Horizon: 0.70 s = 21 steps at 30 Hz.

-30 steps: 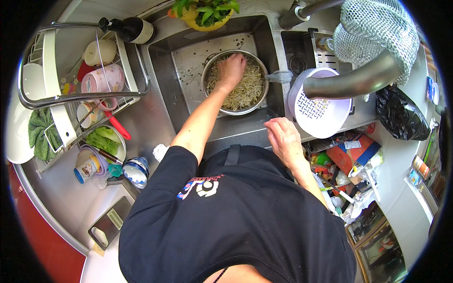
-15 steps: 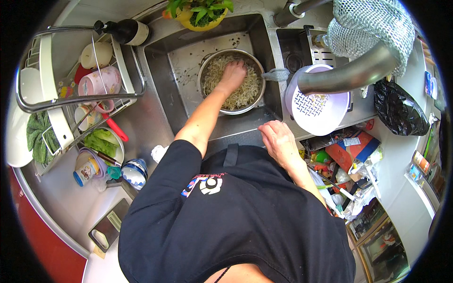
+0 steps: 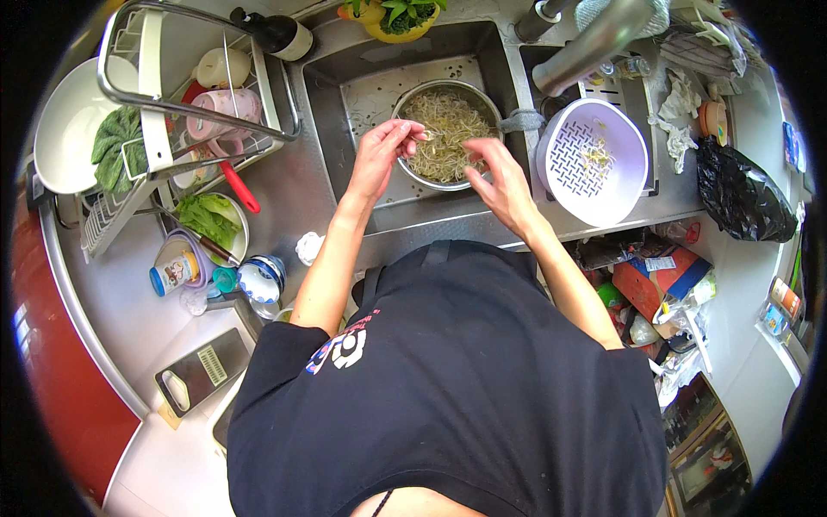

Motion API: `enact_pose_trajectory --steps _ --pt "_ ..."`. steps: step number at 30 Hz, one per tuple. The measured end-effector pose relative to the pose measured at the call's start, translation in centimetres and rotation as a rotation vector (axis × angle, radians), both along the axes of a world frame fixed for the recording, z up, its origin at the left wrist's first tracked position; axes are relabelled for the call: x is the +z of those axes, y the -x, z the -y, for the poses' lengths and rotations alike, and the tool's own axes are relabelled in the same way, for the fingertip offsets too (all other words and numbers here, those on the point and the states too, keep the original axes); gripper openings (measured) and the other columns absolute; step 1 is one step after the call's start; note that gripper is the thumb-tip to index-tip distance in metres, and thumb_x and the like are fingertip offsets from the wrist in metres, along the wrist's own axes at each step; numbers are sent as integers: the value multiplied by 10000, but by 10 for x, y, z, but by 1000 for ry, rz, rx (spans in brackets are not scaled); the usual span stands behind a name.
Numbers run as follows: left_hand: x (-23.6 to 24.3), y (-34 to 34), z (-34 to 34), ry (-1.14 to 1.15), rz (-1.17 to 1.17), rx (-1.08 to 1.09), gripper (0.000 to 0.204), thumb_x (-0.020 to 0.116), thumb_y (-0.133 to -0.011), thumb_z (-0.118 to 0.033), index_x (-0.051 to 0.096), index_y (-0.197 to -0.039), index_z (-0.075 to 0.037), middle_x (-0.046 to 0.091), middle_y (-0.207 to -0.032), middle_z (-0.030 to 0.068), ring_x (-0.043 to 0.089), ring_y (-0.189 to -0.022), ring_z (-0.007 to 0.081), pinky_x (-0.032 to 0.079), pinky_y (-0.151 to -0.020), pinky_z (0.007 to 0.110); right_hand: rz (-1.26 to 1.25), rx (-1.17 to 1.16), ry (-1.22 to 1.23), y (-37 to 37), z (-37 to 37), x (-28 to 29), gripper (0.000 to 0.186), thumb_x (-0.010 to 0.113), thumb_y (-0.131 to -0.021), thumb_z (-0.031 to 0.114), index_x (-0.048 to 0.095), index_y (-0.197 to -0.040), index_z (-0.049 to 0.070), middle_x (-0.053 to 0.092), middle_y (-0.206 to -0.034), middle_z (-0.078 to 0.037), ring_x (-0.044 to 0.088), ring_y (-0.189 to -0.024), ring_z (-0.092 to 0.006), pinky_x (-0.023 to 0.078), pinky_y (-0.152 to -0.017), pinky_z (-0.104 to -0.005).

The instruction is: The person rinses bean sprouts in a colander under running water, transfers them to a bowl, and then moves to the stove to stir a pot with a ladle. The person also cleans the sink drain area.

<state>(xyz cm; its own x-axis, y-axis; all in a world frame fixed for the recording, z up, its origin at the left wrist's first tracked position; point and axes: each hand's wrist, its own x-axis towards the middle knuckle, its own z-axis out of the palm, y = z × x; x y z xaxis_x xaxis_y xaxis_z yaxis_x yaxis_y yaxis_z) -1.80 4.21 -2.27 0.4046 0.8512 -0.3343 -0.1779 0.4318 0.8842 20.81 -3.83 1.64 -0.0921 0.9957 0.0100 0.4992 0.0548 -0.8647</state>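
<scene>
Metal bowl [image 3: 445,136]: stands in the steel sink [image 3: 345,103], full of pale, thin bean sprouts [image 3: 439,142]; its handle sticks out to the right, wrapped in grey cloth.

Left hand [image 3: 381,155]: held above the bowl's left rim, fingers [image 3: 412,131] bunched together at the tips toward the sprouts. It seems to pinch something small, but whether a sprout is actually between the fingertips cannot be told.

Right hand [image 3: 502,183]: held above the bowl's lower right rim, just beside it, fingers curled loosely with thumb and forefinger drawn near each other (what, if anything, they grip is too small to make out).

Hands to bowl: both are over the bowl's near edge, one on each side, with the sprouts between and a little beyond them; the two hands are near each other but apart.

White colander [image 3: 593,159]: to the right of the bowl on the sink's side ledge, holding a few scraps of sprout.

Dish rack [image 3: 164,112]: on the counter well left of the sink, with cups and a green cloth in it.

Leafy greens [image 3: 207,220]: in a bowl just below the rack.

Grater [image 3: 202,372]: flat on the counter near the person's left elbow.

Potted plant [image 3: 392,15]: behind the sink.
</scene>
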Motion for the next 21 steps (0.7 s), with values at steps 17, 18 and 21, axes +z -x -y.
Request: enact_pose_trajectory --steps 17,18,21 --pt "42 -15 67 -135 -98 44 166 599 -1010 -140 692 -1056 -11 692 -923 17 591 -734 60 487 -648 233 -650 10 392 23 -4 -18 153 652 -957 135 638 -1016 -5 715 -938 -70 649 -837 -102 525 -768 -245" --pt "42 -18 67 -155 -204 66 114 646 -968 -105 707 -1008 -18 700 -889 40 633 -730 110 508 -639 268 -611 15 382 23 -4 -21 156 650 -955 137 637 -1017 -5 710 -927 -65 647 -830 -103 526 -763 -247" --pt "44 -23 65 -638 -579 62 150 657 -951 -110 710 -1042 -3 682 -879 57 621 -740 114 491 -665 263 -590 -17 390 24 -3 -26 160 642 -945 149 635 -996 -3 692 -888 -52 642 -801 -104 526 -738 -246"
